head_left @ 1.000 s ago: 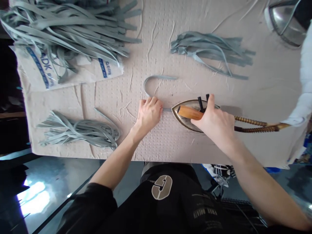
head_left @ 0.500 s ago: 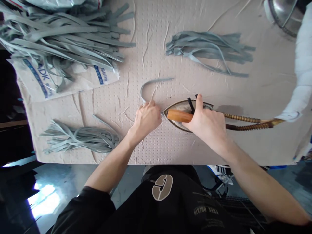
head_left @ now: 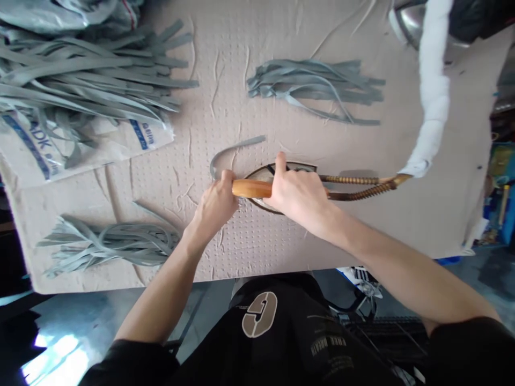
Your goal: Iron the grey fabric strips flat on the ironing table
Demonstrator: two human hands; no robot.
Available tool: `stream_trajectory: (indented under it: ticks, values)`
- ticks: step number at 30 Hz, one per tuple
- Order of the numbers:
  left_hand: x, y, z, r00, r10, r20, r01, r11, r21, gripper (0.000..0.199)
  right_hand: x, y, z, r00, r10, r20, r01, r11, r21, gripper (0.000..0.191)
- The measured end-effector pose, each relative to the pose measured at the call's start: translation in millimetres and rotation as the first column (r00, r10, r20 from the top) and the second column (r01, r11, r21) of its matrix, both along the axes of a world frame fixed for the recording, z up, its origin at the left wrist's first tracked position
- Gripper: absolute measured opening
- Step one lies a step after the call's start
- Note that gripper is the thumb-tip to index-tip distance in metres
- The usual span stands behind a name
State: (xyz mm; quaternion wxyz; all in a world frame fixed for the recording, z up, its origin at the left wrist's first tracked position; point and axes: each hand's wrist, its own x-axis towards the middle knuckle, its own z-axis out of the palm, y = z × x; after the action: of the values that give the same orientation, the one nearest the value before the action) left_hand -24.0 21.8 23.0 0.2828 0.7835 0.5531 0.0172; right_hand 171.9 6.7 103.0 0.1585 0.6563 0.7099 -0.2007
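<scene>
My right hand (head_left: 301,195) is wrapped round the orange handle of an iron (head_left: 251,188), its thumb sticking up. The iron's pointed soleplate rests on the padded table and aims left. Just ahead of the tip, my left hand (head_left: 219,201) is closed on a grey-green fabric strip (head_left: 225,150). The strip's free end curls up and to the right on the table; its other part is hidden under the hand and iron. The left fingers sit close to the handle's front end.
A large pile of strips (head_left: 92,69) lies on a printed plastic bag (head_left: 116,147) at upper left. Smaller bundles lie lower left (head_left: 116,241) and upper centre (head_left: 317,86). A white-wrapped hose (head_left: 434,91) joins the iron's cables, near a metal lamp-like object (head_left: 414,27).
The iron in my right hand has slid left over the strip, closing the gap to my left hand. My left hand keeps its hold. The whole view has shifted and tilted slightly.
</scene>
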Motion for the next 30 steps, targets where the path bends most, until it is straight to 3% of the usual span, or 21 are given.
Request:
stream_trajectory:
  ticks: [3,7,13,17,20,23,26,30]
  values:
    - [-2,-4,-9.9,0.997,0.050,0.054,-0.054,0.997,0.058,0.018,19,-1,3.1,1.000,0.013,-0.002,-0.013,0.999,-0.045,0.087]
    - [-2,-5,-10.1,0.989,0.106,0.100,-0.107,0.994,0.005,0.014,76,-9,9.1,0.993,-0.070,0.093,0.081,0.990,-0.117,0.080]
    - [-2,-12,-11.0,0.998,-0.030,0.047,0.025,0.995,0.092,0.024,180,-34,16.9,0.910,-0.321,0.263,0.359,0.927,-0.110,0.083]
    - [-6,-15,-7.3,0.991,-0.136,0.008,0.134,0.984,0.121,0.006,245,-57,15.2,0.878,-0.451,0.163,0.461,0.887,-0.030,0.082]
    - [-3,-8,14.4,0.977,-0.167,0.132,0.155,0.983,0.096,0.010,294,-74,2.4,0.866,-0.471,0.167,0.480,0.877,-0.021,0.060]
    - [22,9,51.2,0.945,-0.233,0.228,0.212,0.971,0.114,0.010,336,-83,-12.2,0.817,-0.509,0.270,0.532,0.847,-0.014,0.057]
    - [76,36,93.5,0.884,-0.350,0.309,0.294,0.932,0.213,0.009,362,-80,-18.2,0.839,-0.468,0.277,0.478,0.878,0.032,0.059]
    - [168,73,150.6,0.776,-0.504,0.380,0.354,0.846,0.399,0.011,373,-71,-15.4,0.875,-0.375,0.306,0.392,0.920,0.005,0.063]
